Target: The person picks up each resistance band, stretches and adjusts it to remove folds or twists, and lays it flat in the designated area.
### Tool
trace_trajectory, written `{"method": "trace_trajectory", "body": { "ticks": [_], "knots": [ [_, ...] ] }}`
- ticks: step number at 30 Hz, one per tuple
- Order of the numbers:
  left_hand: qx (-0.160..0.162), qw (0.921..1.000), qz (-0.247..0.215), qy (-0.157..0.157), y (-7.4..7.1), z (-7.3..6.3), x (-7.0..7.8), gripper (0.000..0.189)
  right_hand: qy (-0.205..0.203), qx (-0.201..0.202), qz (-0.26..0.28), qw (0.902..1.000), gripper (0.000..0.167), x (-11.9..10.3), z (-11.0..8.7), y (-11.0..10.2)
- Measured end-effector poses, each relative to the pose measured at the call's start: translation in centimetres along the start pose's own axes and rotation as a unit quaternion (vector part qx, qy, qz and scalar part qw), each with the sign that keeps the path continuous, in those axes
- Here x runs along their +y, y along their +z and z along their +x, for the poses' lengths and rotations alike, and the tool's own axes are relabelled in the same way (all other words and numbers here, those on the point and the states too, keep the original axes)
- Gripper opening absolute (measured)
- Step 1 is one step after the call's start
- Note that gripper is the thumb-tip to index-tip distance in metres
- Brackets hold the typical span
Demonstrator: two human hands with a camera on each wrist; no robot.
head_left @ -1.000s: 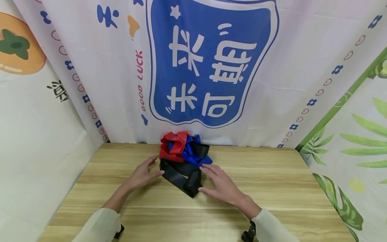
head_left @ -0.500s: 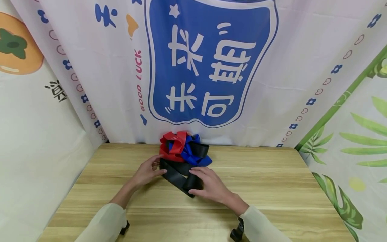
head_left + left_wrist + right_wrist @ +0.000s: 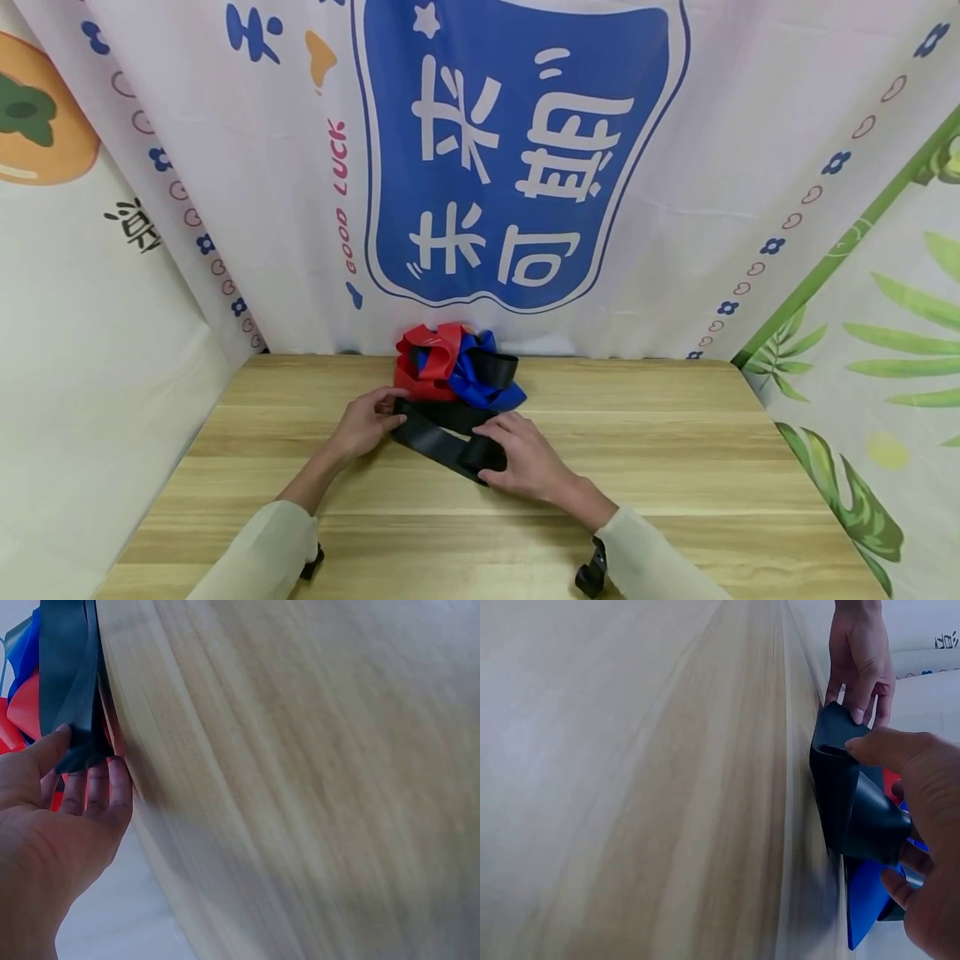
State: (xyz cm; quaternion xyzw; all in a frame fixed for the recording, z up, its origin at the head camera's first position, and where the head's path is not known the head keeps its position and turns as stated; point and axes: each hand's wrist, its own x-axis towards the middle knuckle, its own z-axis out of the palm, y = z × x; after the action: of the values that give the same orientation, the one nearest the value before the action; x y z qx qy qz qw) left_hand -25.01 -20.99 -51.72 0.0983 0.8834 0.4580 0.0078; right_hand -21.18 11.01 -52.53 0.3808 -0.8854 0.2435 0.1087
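Observation:
A wide, flat black band (image 3: 429, 439), looped and smooth like an exercise band, lies stretched between the two hands in the head view. At its left end the left hand (image 3: 362, 427) pinches it, thumb in front and fingers behind, as the left wrist view of the band (image 3: 71, 675) shows. The right hand (image 3: 531, 460) holds the right end, where the band folds over into a small loop. In the right wrist view the thumb of the right hand (image 3: 941, 817) presses the band's upper edge (image 3: 836, 769), with the other fingers behind it.
Just behind the black band, a pile of crumpled bands sits against the printed curtain (image 3: 300, 167): a red band (image 3: 427, 387), a blue band (image 3: 480, 387) and another black loop (image 3: 495, 368). All rest near the back edge of the wooden table (image 3: 637, 433).
The right hand has moved left and closed onto the black band's right end. The left hand has taken hold of the left end. The band's loop has flattened slightly.

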Motion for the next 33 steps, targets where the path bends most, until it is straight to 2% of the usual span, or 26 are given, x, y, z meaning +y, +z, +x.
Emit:
{"method": "trace_trajectory", "body": {
  "ticks": [6, 12, 20, 23, 28, 33],
  "knots": [
    [0.012, 0.9999, 0.008, -0.002, 0.0, -0.2, 0.0, 0.035, -0.003, 0.009, -0.023, 0.9997, 0.058, 0.4, -0.3, -0.2],
    [0.016, 0.9998, 0.009, -0.009, -0.2, -0.5, 0.0, 0.034, 0.001, -0.003, -0.006, 1.0, 0.059, 0.6, -0.6, -0.7],
    [0.007, 0.9999, 0.013, -0.002, -0.3, -0.9, -0.2, 0.031, 0.011, -0.022, 0.039, 0.9989, 0.068, 1.2, -1.3, -1.1],
    [0.004, 0.9999, 0.012, -0.005, -0.4, -1.0, -0.1, 0.03, 0.014, -0.027, 0.072, 0.9969, 0.072, 1.3, -1.5, -1.4],
    [-0.002, 1.0, 0.003, -0.007, -0.5, -1.3, 0.0, 0.031, 0.003, -0.009, 0.132, 0.9912, 0.075, 1.8, -1.8, -1.5],
    [-0.005, 1.0, 0.0, -0.004, -0.7, -1.5, 0.2, 0.031, 0.005, 0.012, 0.165, 0.9862, 0.071, 2.2, -2.0, -1.7]
  ]
}}
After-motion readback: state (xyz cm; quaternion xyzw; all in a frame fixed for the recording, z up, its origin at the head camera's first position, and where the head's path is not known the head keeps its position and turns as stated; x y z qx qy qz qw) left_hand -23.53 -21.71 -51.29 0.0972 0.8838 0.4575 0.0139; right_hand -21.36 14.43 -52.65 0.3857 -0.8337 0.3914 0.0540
